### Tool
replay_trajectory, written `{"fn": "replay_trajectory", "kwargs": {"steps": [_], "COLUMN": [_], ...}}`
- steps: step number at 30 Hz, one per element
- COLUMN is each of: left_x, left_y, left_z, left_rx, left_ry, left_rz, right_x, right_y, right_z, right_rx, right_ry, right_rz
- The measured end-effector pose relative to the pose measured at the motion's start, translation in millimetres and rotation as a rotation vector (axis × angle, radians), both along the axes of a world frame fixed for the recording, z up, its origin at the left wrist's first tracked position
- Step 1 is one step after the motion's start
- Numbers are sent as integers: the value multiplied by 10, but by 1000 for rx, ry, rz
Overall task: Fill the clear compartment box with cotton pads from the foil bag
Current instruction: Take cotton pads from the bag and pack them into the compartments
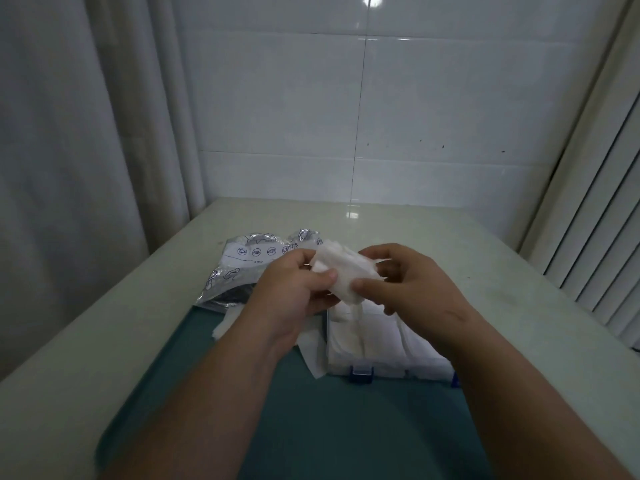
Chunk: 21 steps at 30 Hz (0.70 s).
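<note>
Head view, so: a clump of cotton pads (pixel 343 271) is held up over the far end of the clear compartment box (pixel 381 341). It's pinched by the fingers (pixel 325 275) of the left hand (pixel 294 289) at one end and of the right hand (pixel 412 282) at the other, probably so it can be teased apart before being dropped in. White pads can already be seen in the box. The foil bag (pixel 235 268) is seen crumpled on the bench (pixel 502 306), just behind the left hand. Loose sheets (pixel 311 351) are scattered on the teal mat (pixel 346 427) beside the box and could get dragged about.

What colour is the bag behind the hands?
Shiny silver foil with a white panel printed with small blue icons; the bag shows in the head view.
</note>
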<state>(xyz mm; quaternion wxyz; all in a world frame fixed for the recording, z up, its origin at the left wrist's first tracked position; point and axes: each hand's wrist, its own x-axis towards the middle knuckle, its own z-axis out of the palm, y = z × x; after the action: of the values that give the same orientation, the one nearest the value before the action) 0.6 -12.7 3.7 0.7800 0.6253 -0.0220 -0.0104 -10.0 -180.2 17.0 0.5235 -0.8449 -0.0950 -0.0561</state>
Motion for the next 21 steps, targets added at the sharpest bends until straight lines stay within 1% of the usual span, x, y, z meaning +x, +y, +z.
{"fn": "replay_trajectory", "kwargs": {"steps": [2,5,7,10,13,15,17,19,21], "left_x": [-4,-18,-34,-56,-50,-27,-1,9,9], "left_y": [-7,-76,-143,-240,-281,-270,-253,-248,-260], "left_z": [0,-4,-30,-108,-176,-212,-246,-268,-285], "left_rx": [65,53,79,162,262,330,357,376,425], "left_ry": [-10,-13,3,-13,-64,-70,-69,-79,-97], "left_rz": [44,157,233,308,372,389,404,414,406], "right_x": [6,3,2,8,14,13,13,20,28], "right_y": [4,-16,2,45,67,81,88,86,85], "right_z": [-8,-15,-33,-74,-107,-119,-123,-127,-138], "right_rx": [-64,-179,-238,-243,-202,-199,-207,-241,-316], "right_ry": [-18,5,11,13,43,42,23,7,5], "right_rz": [-8,12,20,32,34,45,50,49,48]}}
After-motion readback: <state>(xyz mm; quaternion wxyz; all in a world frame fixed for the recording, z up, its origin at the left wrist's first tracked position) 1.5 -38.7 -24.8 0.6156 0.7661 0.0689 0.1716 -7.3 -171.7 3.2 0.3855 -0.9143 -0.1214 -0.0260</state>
